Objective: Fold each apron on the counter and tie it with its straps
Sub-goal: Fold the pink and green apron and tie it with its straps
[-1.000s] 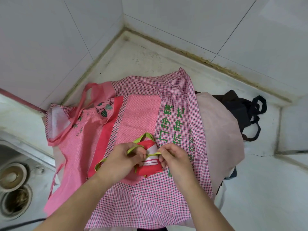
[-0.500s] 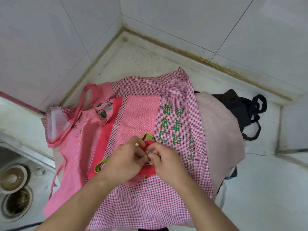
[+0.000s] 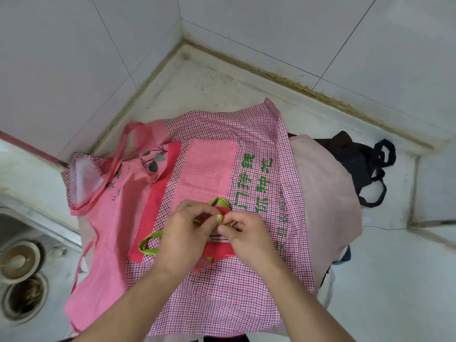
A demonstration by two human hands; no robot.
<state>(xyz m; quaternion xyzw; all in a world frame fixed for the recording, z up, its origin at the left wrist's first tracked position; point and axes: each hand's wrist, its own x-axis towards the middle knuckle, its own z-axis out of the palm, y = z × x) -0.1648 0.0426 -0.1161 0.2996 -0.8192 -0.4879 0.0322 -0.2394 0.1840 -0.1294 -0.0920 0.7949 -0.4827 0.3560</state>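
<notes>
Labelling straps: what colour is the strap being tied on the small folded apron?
Lime green strap, against the red folded apron; head view shows it.

green Chinese characters printed on checked apron [image 3: 246, 149], partly legible

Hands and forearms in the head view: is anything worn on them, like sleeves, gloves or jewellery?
No. The left hand and right hand are bare, without gloves. Both forearms are uncovered up to the frame's bottom edge, with no sleeve showing. No watch, ring or bracelet is visible.
</notes>
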